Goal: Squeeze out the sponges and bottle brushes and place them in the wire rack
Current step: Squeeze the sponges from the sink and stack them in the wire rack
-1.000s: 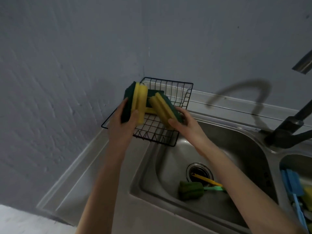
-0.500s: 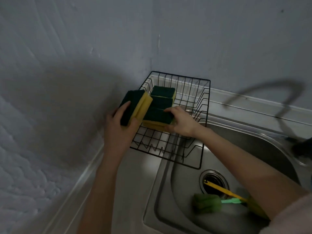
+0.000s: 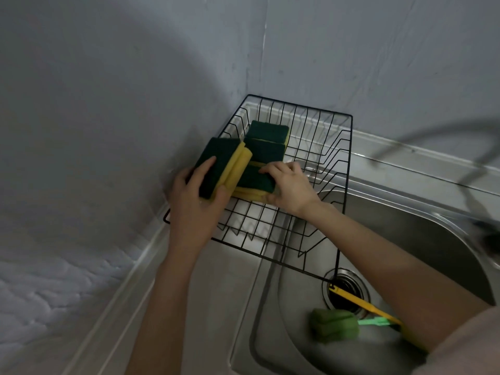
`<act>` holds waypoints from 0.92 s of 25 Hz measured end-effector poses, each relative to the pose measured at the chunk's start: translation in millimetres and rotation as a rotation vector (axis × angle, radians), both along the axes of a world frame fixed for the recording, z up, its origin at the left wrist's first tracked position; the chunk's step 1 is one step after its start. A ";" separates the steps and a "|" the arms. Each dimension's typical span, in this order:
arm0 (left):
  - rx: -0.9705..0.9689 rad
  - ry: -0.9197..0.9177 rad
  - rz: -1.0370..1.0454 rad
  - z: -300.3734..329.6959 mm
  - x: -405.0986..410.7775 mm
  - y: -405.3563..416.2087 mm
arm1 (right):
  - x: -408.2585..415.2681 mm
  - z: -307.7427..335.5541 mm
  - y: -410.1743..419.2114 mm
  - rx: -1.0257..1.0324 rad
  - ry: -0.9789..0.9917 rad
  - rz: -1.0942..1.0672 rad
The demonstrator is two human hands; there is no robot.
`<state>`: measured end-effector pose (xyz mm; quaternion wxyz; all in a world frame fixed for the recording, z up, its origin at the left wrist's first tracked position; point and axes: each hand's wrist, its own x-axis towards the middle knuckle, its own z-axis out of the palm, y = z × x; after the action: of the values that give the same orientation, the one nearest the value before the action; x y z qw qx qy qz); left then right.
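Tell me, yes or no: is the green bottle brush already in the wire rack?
No, the green bottle brush lies in the sink basin near the drain, outside the wire rack.

No readable text or labels anywhere

a grey wall (image 3: 108,90) met a second wall (image 3: 378,50) in a corner (image 3: 263,44) straight up beyond the hands. a steel counter (image 3: 216,307) lay beneath the left forearm, with a raised edge (image 3: 113,296) running off to the left of it. a steel sink (image 3: 405,220) sat below and to the right of the right hand, and its round drain (image 3: 347,289) opened just under the right forearm. a dark curved shadow (image 3: 433,133) crossed the wall and ledge (image 3: 405,155) far to the right of both hands.
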<state>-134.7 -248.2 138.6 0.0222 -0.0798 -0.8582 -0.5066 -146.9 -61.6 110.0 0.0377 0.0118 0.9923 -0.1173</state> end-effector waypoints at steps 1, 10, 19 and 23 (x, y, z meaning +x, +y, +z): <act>-0.018 -0.003 -0.017 0.0 0.4 0.3 | 0.6 1.4 -0.6 -0.008 -0.007 -0.001; -0.175 0.036 -0.281 10.4 6.3 -1.3 | 35.7 57.3 -7.5 -1.138 -0.110 -0.350; -0.377 0.043 -0.290 -3.2 5.7 4.7 | 58.8 45.0 -19.1 -1.125 -0.394 -0.395; -0.406 -0.014 -0.275 -10.9 1.2 5.9 | 50.4 29.2 -28.1 -1.044 -0.427 -0.417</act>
<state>-133.6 -242.2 127.8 -0.0693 -0.1955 -0.9236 -0.3225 -96.4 -89.7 139.2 0.2134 0.2094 0.7508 -0.5890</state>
